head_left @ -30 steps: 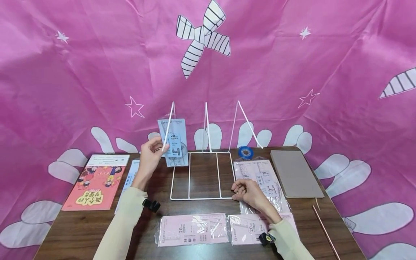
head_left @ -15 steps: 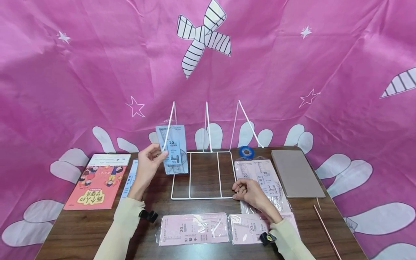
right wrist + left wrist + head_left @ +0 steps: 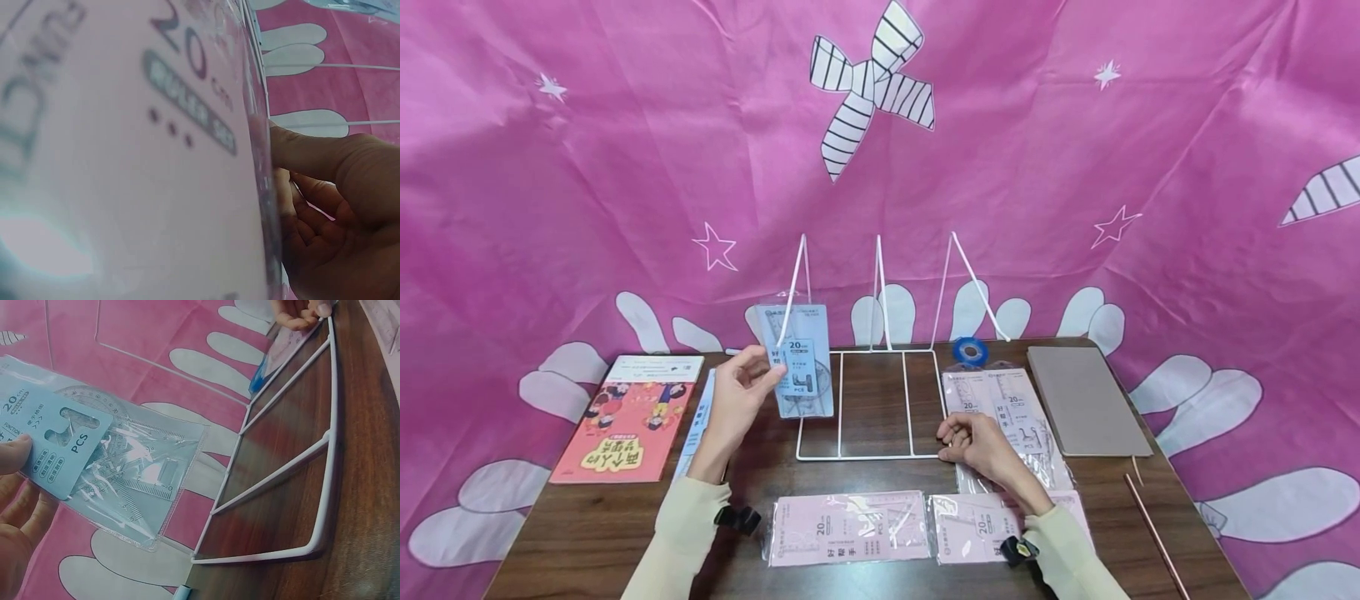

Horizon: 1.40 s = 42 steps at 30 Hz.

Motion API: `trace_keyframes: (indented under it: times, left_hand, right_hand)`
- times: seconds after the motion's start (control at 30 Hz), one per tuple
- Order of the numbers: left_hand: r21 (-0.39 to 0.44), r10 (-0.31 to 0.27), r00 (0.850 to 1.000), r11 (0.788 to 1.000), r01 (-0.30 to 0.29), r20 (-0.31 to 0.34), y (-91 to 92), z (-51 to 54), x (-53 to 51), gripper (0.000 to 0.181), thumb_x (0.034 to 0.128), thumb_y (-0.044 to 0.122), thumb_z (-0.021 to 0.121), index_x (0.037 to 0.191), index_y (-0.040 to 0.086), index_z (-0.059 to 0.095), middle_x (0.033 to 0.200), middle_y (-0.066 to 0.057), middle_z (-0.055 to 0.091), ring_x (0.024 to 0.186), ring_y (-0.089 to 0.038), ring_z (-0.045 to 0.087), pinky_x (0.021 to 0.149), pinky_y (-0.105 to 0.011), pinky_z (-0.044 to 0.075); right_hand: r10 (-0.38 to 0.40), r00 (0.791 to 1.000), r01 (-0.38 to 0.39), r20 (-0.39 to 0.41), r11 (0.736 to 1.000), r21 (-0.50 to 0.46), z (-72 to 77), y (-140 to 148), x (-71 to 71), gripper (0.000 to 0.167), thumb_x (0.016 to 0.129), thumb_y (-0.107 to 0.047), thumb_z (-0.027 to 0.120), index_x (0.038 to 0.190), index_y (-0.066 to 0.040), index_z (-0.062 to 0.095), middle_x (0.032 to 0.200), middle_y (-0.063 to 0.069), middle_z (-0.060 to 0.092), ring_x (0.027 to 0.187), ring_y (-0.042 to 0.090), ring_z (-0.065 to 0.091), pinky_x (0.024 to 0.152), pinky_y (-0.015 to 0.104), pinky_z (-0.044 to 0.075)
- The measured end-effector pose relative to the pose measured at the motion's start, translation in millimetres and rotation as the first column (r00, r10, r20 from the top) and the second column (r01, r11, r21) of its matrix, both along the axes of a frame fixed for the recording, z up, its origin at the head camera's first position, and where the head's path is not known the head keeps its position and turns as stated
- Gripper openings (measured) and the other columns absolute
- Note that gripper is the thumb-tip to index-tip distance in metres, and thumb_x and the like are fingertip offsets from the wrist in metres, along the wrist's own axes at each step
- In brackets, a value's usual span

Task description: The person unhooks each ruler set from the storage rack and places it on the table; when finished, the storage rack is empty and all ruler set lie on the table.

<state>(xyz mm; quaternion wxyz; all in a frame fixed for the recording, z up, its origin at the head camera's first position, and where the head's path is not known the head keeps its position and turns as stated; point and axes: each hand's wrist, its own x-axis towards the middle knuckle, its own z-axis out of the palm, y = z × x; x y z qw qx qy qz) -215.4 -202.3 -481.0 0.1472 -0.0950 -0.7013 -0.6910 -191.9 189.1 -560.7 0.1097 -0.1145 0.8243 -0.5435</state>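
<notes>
My left hand (image 3: 737, 396) pinches the left edge of a blue ruler set in a clear sleeve (image 3: 805, 354), upright above the left part of a white wire rack (image 3: 872, 457). The rack's left prong (image 3: 793, 283) crosses in front of the sleeve; whether it passes through the hang hole, I cannot tell. In the left wrist view, a protractor and triangles show through the blue ruler set (image 3: 144, 469). With curled fingers, my right hand (image 3: 981, 446) holds the rack's near right corner. Pink ruler sets (image 3: 1003, 400) lie beside and under that wrist.
More pink ruler sets (image 3: 850, 529) lie along the front. To the left are another blue ruler set (image 3: 696, 429), partly behind my arm, and a pink book (image 3: 625, 425). Blue tape (image 3: 970, 352), a grey notebook (image 3: 1086, 400) and a copper-coloured rod (image 3: 1153, 533) are at right.
My left hand has moved down and slightly left, and the blue ruler set has come down along the left prong with it. The right hand has stayed at the rack's corner.
</notes>
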Motion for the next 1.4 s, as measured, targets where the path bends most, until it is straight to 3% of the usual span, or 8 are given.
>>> trace_keyframes:
  times: [0.67, 0.9, 1.2, 1.4]
  left_hand:
    - [-0.014, -0.030, 1.000, 0.999, 0.030, -0.004, -2.6, 5.6, 30.1, 0.022, 0.0928, -0.011, 0.071, 0.114, -0.016, 0.066, 0.100, 0.002, 0.078, 0.091, -0.011, 0.075, 0.081, -0.025, 0.060]
    - [-0.062, -0.043, 0.999, 0.997, 0.043, -0.006, -3.0, 8.0, 38.8, 0.022, 0.0945, -0.008, 0.071, 0.116, -0.012, 0.067, 0.102, 0.001, 0.078, 0.092, -0.010, 0.075, 0.081, -0.024, 0.060]
    - [0.006, -0.052, 0.999, 0.999, 0.052, -0.003, -3.8, 6.3, 49.9, 0.021, 0.0924, -0.013, 0.070, 0.113, -0.015, 0.066, 0.100, -0.002, 0.078, 0.090, -0.011, 0.075, 0.080, -0.025, 0.060]
    - [-0.001, -0.036, 0.999, 0.999, 0.036, -0.009, -4.4, 7.6, 58.1, 0.021, 0.0913, -0.014, 0.070, 0.112, -0.013, 0.067, 0.099, -0.003, 0.077, 0.088, -0.010, 0.074, 0.078, -0.023, 0.059]
  right_hand:
    - [-0.035, 0.999, 0.035, 0.025, 0.999, 0.031, -3.2, 0, -0.4, 0.028, 0.074, 0.014, 0.085, 0.095, 0.002, 0.071, 0.077, 0.010, 0.065, 0.064, 0.010, 0.054, 0.057, 0.019, 0.047]
    - [-0.037, 0.999, 0.036, 0.032, 0.999, 0.015, -2.3, 0, -0.3, 0.028, 0.074, 0.015, 0.084, 0.095, 0.003, 0.071, 0.078, 0.014, 0.066, 0.064, 0.011, 0.054, 0.056, 0.019, 0.046]
    - [-0.023, 0.999, 0.022, 0.028, 0.999, 0.039, -1.7, 0, -1.9, 0.027, 0.074, 0.013, 0.085, 0.092, -0.001, 0.071, 0.076, 0.006, 0.064, 0.064, 0.009, 0.056, 0.057, 0.020, 0.048]
    - [-0.027, 0.999, 0.025, 0.026, 0.998, 0.053, -2.7, 0, -2.7, 0.028, 0.074, 0.013, 0.084, 0.092, -0.003, 0.071, 0.075, 0.003, 0.064, 0.064, 0.009, 0.056, 0.057, 0.020, 0.048]
